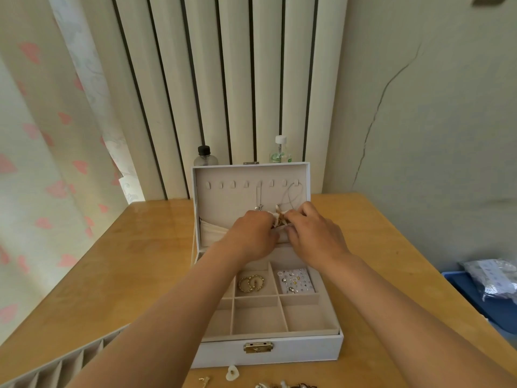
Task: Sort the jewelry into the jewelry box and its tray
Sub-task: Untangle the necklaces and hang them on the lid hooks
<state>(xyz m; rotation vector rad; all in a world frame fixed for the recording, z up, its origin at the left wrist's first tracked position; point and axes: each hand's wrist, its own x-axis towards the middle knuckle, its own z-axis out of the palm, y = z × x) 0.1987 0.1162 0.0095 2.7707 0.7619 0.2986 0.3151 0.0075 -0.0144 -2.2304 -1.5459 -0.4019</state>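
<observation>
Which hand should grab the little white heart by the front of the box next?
Probably the left hand: the white heart lies on the table nearer the left arm. Both hands are busy with the necklace now.

I find no text I can read anywhere in this view. The bottle [280,152] with the white cap, behind the box [268,351], carries a green label, but its print is too small and blurred for me to make out — no word, no number. The black-capped bottle [205,157] beside it shows me no label at all. The card [296,280] of studs in the box bears only earrings, no lettering I can tell. The brass clasp [258,347] on the box front is plain — no brand mark shows. The bag [492,278] at the right edge has a faint pattern, unreadable.
</observation>
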